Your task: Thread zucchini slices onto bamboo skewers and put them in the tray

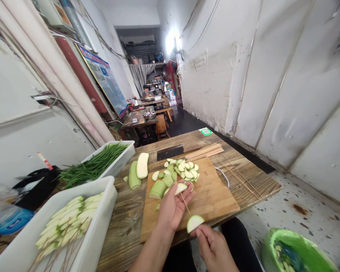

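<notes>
My left hand (174,206) is palm up over the cutting board (212,196), fingers curled around a half-round zucchini slice (180,188). A thin bamboo skewer (186,205) runs from that slice toward my right hand (212,245), which pinches its lower part at the board's near edge. Another half-round zucchini slice (195,223) sits on the skewer just ahead of my right fingertips. Beyond my left hand, a pile of cut zucchini pieces (187,169) covers the back of the board, and a fanned stack of slices (158,189) lies to its left.
Peeled zucchini lengths (142,166) lie left of the board. Behind it are a cleaver (170,152) and a bundle of skewers (205,151). A white tub (102,223) holds skewered slices; another holds green stalks (102,160). A green bin (297,249) stands on the floor, right.
</notes>
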{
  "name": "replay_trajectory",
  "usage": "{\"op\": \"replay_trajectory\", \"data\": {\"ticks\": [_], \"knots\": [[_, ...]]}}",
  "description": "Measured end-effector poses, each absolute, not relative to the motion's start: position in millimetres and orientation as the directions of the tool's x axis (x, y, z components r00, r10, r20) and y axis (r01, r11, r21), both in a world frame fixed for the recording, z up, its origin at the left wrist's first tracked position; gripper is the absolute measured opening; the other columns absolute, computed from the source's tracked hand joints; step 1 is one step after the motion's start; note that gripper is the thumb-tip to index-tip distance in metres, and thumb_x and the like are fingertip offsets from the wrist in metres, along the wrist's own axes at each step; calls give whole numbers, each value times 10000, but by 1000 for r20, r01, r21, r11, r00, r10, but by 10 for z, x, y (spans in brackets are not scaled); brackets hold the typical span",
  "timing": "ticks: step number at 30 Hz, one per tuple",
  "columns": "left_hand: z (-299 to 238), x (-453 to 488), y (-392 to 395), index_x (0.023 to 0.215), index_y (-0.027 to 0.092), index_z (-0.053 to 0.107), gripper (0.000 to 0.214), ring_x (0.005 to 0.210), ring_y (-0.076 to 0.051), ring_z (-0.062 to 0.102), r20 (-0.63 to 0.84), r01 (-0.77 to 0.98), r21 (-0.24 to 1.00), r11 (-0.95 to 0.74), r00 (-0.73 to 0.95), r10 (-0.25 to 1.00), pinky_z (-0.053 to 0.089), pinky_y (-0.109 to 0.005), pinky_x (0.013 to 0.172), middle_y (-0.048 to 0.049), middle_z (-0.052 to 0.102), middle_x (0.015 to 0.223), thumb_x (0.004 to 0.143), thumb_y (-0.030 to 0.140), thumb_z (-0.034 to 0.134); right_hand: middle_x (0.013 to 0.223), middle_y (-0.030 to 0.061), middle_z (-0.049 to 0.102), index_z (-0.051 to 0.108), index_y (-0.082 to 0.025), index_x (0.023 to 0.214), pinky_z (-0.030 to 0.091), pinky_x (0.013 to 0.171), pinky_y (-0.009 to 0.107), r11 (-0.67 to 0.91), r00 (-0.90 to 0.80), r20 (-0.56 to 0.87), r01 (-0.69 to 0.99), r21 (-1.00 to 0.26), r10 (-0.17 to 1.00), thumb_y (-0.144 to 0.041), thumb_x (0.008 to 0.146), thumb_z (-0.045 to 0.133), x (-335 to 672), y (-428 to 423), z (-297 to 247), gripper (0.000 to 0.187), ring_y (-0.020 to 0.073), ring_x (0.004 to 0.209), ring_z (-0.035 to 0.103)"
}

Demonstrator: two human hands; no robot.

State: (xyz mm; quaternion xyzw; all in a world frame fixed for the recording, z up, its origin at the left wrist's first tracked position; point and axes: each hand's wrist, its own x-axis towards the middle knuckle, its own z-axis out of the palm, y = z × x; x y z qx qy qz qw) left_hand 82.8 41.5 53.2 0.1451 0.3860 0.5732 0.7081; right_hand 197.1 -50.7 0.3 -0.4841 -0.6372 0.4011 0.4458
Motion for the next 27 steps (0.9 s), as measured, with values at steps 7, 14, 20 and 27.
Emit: {"op": "replay_trajectory", "data": {"ticks": [7,14,20,27], "knots": [[503,847,364,925,105,608,200,906,-257,676,-317,-641,719,269,42,947,508,-440,891,-132,705,875,855,277,534,496,-53,378,623,-156,770,284,382,191,225,-114,202,259,-939,973,-437,952,320,1975,-516,47,451,99,411,343],[471,852,333,912,116,605,165,947,-261,663,-276,-615,750,242,40,960,504,-445,893,-125,703,919,862,247,519,480,-75,312,596,-157,773,256,370,196,192,-131,165,235,-953,978,-441,953,303,1965,-519,18,445,93,386,292],[482,870,317,900,116,605,161,939,-260,665,-269,-614,749,248,60,961,508,-445,884,-120,702,911,860,249,523,484,-78,308,581,-152,790,247,376,197,208,-121,184,239,-948,976,-389,958,308,1972,-512,-34,399,89,390,286],[494,862,319,897,116,595,157,960,-271,658,-270,-620,743,253,69,960,504,-457,883,-127,700,914,857,254,532,518,-60,348,578,-143,790,273,399,202,201,-108,178,266,-943,978,-358,954,315,1969,-524,-13,377,98,421,313]]}}
